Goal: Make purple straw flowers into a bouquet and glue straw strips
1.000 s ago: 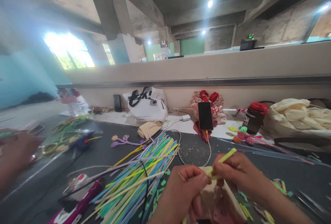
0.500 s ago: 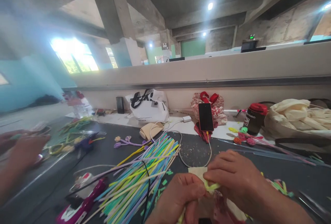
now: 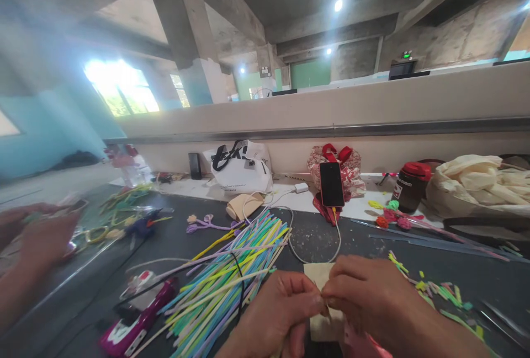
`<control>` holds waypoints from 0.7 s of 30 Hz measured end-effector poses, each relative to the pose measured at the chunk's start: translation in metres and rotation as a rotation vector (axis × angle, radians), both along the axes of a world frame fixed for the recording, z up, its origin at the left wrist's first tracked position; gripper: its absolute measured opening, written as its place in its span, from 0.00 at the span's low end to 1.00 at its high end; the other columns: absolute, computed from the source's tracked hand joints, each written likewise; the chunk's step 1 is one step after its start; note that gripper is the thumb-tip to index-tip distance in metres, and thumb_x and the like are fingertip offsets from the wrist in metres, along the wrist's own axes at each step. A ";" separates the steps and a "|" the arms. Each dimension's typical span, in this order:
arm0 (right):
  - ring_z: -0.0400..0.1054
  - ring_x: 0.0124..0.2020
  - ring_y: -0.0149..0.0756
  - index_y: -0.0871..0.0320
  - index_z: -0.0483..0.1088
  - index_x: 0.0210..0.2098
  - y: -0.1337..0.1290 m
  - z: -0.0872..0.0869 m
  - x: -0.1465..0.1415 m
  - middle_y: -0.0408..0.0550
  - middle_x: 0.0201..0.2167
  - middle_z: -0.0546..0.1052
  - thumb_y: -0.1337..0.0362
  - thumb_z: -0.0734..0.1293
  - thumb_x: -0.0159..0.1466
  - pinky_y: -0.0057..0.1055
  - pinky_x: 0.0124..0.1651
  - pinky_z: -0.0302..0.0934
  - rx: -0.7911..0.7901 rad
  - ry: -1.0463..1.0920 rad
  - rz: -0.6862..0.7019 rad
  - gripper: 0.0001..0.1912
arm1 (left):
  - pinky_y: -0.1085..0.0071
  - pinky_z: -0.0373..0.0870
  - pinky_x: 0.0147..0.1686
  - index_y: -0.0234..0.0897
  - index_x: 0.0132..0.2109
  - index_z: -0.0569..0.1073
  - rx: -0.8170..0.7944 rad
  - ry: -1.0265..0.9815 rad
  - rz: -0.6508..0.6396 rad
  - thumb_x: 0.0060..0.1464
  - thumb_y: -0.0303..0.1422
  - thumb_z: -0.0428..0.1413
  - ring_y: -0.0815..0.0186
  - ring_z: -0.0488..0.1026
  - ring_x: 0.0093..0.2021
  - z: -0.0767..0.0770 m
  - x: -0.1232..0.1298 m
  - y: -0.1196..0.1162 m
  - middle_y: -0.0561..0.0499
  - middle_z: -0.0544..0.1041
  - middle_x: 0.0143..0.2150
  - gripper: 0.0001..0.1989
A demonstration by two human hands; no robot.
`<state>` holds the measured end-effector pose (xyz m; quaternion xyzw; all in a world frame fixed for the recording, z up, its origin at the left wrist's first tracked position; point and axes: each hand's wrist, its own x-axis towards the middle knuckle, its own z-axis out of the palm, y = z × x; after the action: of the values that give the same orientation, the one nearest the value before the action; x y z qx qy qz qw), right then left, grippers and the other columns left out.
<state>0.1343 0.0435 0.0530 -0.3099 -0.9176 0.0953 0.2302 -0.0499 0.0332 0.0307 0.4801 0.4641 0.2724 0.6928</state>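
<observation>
My left hand point(image 3: 275, 311) and my right hand point(image 3: 368, 292) meet fingertip to fingertip low in the view, both pinched closed. Between them is a pipe cleaner point(image 3: 326, 311), mostly covered by my fingers; only a thin end shows. Beneath the hands lies a beige sheet point(image 3: 317, 275) on the dark tabletop. Close to my left hand, a large bundle of pastel pipe cleaners point(image 3: 232, 286) spreads out, with a black cord across it. Small cut pieces point(image 3: 449, 292) are scattered to the right of my right hand.
Another person's blurred hands point(image 3: 45, 236) work at the far left. A magenta and white device point(image 3: 141, 319) lies left of the bundle. Behind stand a phone point(image 3: 332, 184) on a charging cable, a white bag point(image 3: 244, 167) and a red-lidded bottle point(image 3: 409, 187). Scissors-like metal point(image 3: 503, 322) lies lower right.
The yellow-green loop that showed between my fingertips is now largely hidden. My right hand has dropped slightly, and its fingertips have come closer to my left. The view has shifted a little.
</observation>
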 end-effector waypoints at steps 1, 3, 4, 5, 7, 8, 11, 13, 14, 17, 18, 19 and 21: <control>0.63 0.26 0.28 0.55 0.68 0.27 -0.001 0.000 -0.001 0.40 0.25 0.71 0.67 0.59 0.58 0.23 0.26 0.50 -0.030 0.008 -0.010 0.07 | 0.82 0.46 0.08 0.34 0.23 0.68 0.011 0.010 0.021 0.42 0.35 0.53 0.77 0.53 0.07 0.001 0.002 -0.001 0.60 0.60 0.06 0.08; 0.62 0.25 0.27 0.57 0.66 0.22 -0.002 0.002 -0.003 0.41 0.22 0.69 0.67 0.58 0.58 0.23 0.27 0.50 -0.210 0.081 -0.066 0.10 | 0.81 0.45 0.09 0.34 0.23 0.69 0.079 0.083 0.087 0.42 0.34 0.53 0.77 0.54 0.08 0.005 0.005 -0.005 0.61 0.59 0.07 0.08; 0.61 0.23 0.27 0.59 0.64 0.20 -0.002 0.004 -0.005 0.40 0.20 0.68 0.67 0.58 0.57 0.23 0.26 0.50 -0.356 0.155 -0.102 0.10 | 0.81 0.46 0.09 0.34 0.23 0.69 0.151 0.137 0.113 0.43 0.34 0.53 0.77 0.55 0.09 0.009 0.007 -0.007 0.61 0.58 0.08 0.08; 0.60 0.21 0.26 0.59 0.62 0.19 -0.001 0.004 -0.007 0.39 0.18 0.66 0.67 0.58 0.56 0.22 0.24 0.50 -0.526 0.239 -0.137 0.10 | 0.81 0.46 0.09 0.34 0.22 0.70 0.237 0.196 0.127 0.44 0.35 0.53 0.77 0.55 0.09 0.013 0.009 -0.008 0.61 0.58 0.08 0.09; 0.56 0.16 0.24 0.59 0.59 0.16 0.000 0.006 -0.010 0.37 0.13 0.62 0.68 0.57 0.53 0.21 0.20 0.47 -0.861 0.374 -0.189 0.09 | 0.81 0.49 0.11 0.34 0.21 0.71 0.399 0.295 0.095 0.45 0.35 0.52 0.76 0.57 0.10 0.019 0.011 -0.011 0.60 0.58 0.09 0.11; 0.54 0.14 0.23 0.59 0.58 0.16 0.001 0.006 -0.011 0.35 0.11 0.59 0.68 0.57 0.51 0.20 0.18 0.46 -0.989 0.410 -0.203 0.09 | 0.80 0.51 0.12 0.35 0.21 0.71 0.448 0.326 0.070 0.45 0.36 0.52 0.76 0.58 0.10 0.021 0.011 -0.011 0.60 0.58 0.09 0.11; 0.49 0.12 0.22 0.58 0.58 0.15 0.003 0.006 -0.012 0.33 0.09 0.56 0.68 0.57 0.48 0.20 0.17 0.44 -1.106 0.479 -0.225 0.07 | 0.80 0.52 0.12 0.35 0.23 0.71 0.372 0.320 0.035 0.46 0.37 0.52 0.75 0.58 0.10 0.021 0.014 -0.011 0.60 0.59 0.08 0.11; 0.50 0.12 0.22 0.59 0.58 0.15 0.002 0.007 -0.011 0.33 0.09 0.56 0.68 0.57 0.48 0.20 0.17 0.45 -1.075 0.485 -0.229 0.07 | 0.81 0.53 0.12 0.35 0.26 0.70 0.233 0.234 0.045 0.46 0.38 0.52 0.75 0.59 0.10 0.020 0.017 -0.010 0.59 0.63 0.09 0.11; 0.50 0.12 0.22 0.59 0.59 0.15 0.000 0.008 -0.011 0.33 0.09 0.56 0.69 0.58 0.48 0.20 0.17 0.45 -1.053 0.471 -0.238 0.07 | 0.81 0.54 0.12 0.34 0.26 0.69 0.171 0.184 0.046 0.46 0.38 0.52 0.75 0.60 0.10 0.020 0.018 -0.010 0.58 0.65 0.10 0.10; 0.51 0.13 0.22 0.59 0.60 0.15 -0.003 0.010 -0.009 0.34 0.10 0.57 0.69 0.58 0.49 0.20 0.18 0.46 -0.985 0.421 -0.278 0.07 | 0.80 0.58 0.13 0.33 0.26 0.67 0.076 0.085 0.022 0.44 0.37 0.53 0.75 0.62 0.11 0.024 0.022 -0.007 0.56 0.70 0.12 0.10; 0.52 0.14 0.22 0.60 0.60 0.16 -0.004 0.012 -0.007 0.34 0.10 0.58 0.69 0.58 0.50 0.20 0.18 0.46 -0.970 0.429 -0.281 0.08 | 0.81 0.58 0.13 0.33 0.26 0.66 0.065 0.074 0.015 0.44 0.37 0.53 0.75 0.62 0.10 0.026 0.023 -0.006 0.56 0.70 0.12 0.10; 0.52 0.14 0.22 0.60 0.61 0.16 -0.003 0.013 -0.005 0.35 0.10 0.58 0.68 0.59 0.51 0.20 0.18 0.45 -0.971 0.451 -0.268 0.08 | 0.81 0.57 0.12 0.34 0.26 0.66 0.055 0.062 0.010 0.44 0.37 0.53 0.75 0.61 0.10 0.028 0.023 -0.005 0.56 0.69 0.11 0.10; 0.52 0.14 0.22 0.61 0.63 0.16 0.003 0.014 0.001 0.35 0.11 0.59 0.64 0.61 0.53 0.20 0.18 0.44 -0.992 0.540 -0.209 0.11 | 0.82 0.53 0.10 0.34 0.26 0.66 0.044 0.018 0.020 0.44 0.35 0.54 0.77 0.58 0.07 0.032 0.022 -0.004 0.57 0.69 0.10 0.08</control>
<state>0.1357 0.0463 0.0669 -0.4345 -0.6364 0.5668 0.2915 -0.0276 0.0295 0.0627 0.4930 0.4690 0.2853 0.6750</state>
